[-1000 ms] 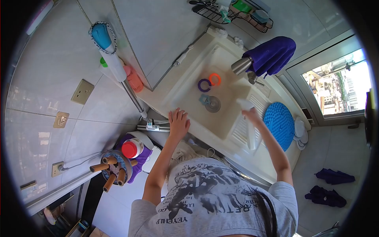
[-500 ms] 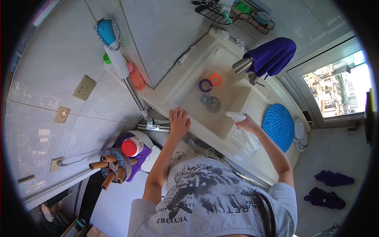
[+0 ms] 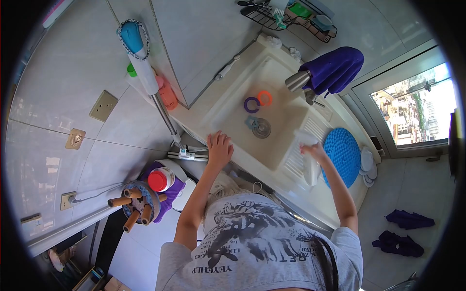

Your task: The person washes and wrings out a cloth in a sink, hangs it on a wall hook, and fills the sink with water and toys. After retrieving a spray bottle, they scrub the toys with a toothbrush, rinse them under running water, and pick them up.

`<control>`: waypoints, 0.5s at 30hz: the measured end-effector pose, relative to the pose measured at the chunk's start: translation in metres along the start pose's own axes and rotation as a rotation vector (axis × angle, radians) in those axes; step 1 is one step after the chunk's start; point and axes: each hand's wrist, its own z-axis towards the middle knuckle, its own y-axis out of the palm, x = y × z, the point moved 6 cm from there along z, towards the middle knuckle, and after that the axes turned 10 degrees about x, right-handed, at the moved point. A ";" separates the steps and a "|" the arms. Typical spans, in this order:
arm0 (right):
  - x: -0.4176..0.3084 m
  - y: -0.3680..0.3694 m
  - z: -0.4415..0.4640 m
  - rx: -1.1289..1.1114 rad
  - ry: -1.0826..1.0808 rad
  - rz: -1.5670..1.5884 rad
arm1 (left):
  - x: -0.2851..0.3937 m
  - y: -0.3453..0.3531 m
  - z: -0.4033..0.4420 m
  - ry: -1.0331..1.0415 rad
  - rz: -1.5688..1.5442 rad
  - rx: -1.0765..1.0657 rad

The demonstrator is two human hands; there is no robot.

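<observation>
R hand [image 3: 314,151]: white spray btl [image 3: 310,172] grasped at neck, prob. for trigger reach; held over ribbed board [image 3: 292,160], nozzle apparently turned toward basin [image 3: 278,138]. L hand [image 3: 220,149]: nothing grasped, laid on sink rim [image 3: 250,166], prob. for bracing. Purple ring [image 3: 246,105], orange ring [image 3: 268,98], blue piece [image 3: 250,122] seen in basin, beyond L hand. Blue mat [image 3: 343,148] set just right of R hand.
</observation>
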 end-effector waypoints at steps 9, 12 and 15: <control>-0.001 -0.011 0.007 0.250 0.041 -0.131 | 0.000 -0.001 0.000 0.001 -0.011 -0.006; 0.000 -0.051 0.019 0.333 -0.121 0.223 | 0.000 0.000 0.000 -0.004 -0.009 -0.006; -0.002 -0.058 0.014 0.288 -0.125 0.174 | -0.001 0.001 -0.001 -0.010 -0.016 -0.012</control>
